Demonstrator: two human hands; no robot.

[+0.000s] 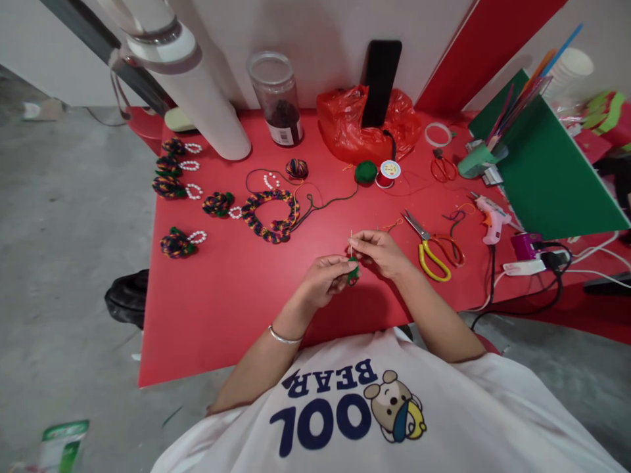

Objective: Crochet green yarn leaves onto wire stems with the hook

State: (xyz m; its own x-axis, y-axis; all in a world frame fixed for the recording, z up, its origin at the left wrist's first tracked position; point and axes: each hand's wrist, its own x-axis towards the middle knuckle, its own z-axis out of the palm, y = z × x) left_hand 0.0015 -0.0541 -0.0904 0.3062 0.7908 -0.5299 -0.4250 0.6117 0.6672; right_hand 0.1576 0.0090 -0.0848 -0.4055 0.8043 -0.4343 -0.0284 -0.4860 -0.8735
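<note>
My left hand point(323, 279) pinches a small green yarn piece point(353, 272), mostly covered by the fingers. From its top a thin needle point(351, 243) points up, held between the fingertips of my right hand point(378, 251). Both hands are closed and nearly touch above the red table point(221, 315). Beyond them lies a multicoloured crocheted strip point(249, 226) curved in a loop, with yarn tails running to a green yarn ball point(365, 173) and a multicoloured yarn ball point(296, 169). Yellow-handled scissors point(428, 248) rest right of my right hand.
Several yarn flowers with bead loops point(176, 243) lie at the left. A white bottle point(211, 98), a clear jar point(279, 105), a phone point(382, 82) and a red plastic bag point(340, 125) stand behind. At right are a thread spool point(388, 173), a glue gun point(493, 218) and cables.
</note>
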